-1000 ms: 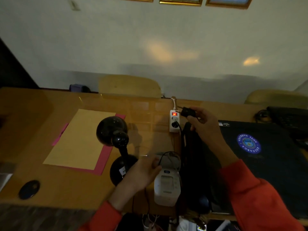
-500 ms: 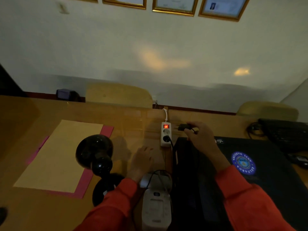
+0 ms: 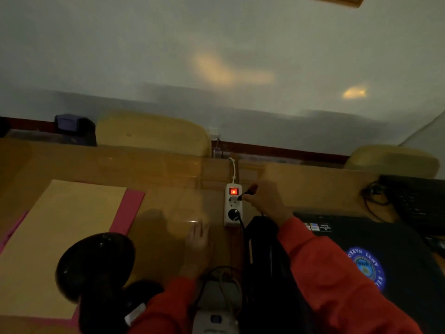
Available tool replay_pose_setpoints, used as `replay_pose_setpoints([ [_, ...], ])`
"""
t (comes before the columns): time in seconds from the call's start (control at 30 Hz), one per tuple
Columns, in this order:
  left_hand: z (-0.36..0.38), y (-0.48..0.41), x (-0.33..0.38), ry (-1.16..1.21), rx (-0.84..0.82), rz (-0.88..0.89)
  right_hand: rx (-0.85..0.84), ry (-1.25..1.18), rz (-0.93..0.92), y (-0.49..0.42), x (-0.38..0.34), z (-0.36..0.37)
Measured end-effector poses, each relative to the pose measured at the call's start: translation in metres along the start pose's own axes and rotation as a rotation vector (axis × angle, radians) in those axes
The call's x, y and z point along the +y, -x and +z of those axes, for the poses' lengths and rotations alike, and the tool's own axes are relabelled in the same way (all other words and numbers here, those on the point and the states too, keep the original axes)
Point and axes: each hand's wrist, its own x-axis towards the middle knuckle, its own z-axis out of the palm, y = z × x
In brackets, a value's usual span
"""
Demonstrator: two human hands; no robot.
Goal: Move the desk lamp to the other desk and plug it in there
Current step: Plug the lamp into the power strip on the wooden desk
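The right hand has moved left since half a second ago; its grip grasps the plug at the far socket of the strip. The left hand now lies flat, released, on the surface. The lamp stands near left, its base partly hidden by the sleeve. The room is dim, the wall pale.

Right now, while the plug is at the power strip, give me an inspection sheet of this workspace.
Surface: wooden desk, glossy.
Job's things: black desk lamp near edge; plug at the power strip upper socket; switch lit red.
Clutter: tan envelope on pink folder; white device; black bag; laptop.
Grippers: right hand fingers hold plug; left hand flat on desk.
Cables: black cord in lower socket; white lead to wall.
Surroundings: two chairs, wall.
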Motion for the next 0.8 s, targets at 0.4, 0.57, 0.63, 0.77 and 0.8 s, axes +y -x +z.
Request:
replay_pose_setpoints([
  [0.4,0.019,0.0,-0.011,0.04,-0.123,-0.088,-0.191,0.293,0.039,-0.039,0.015,0.045],
  [0.57,0.021,-0.001,-0.013,0.045,-0.125,-0.101,-0.198,0.331,0.029,-0.04,0.013,0.051],
  [0.63,0.021,-0.001,-0.012,0.047,-0.121,-0.102,-0.19,0.342,0.037,-0.039,0.013,0.052],
  [0.77,0.021,-0.001,-0.011,0.053,-0.122,-0.109,-0.189,0.382,0.048,-0.041,0.011,0.054],
  [0.8,0.021,-0.001,-0.011,0.06,-0.124,-0.11,-0.192,0.39,0.052,-0.042,0.009,0.054],
])
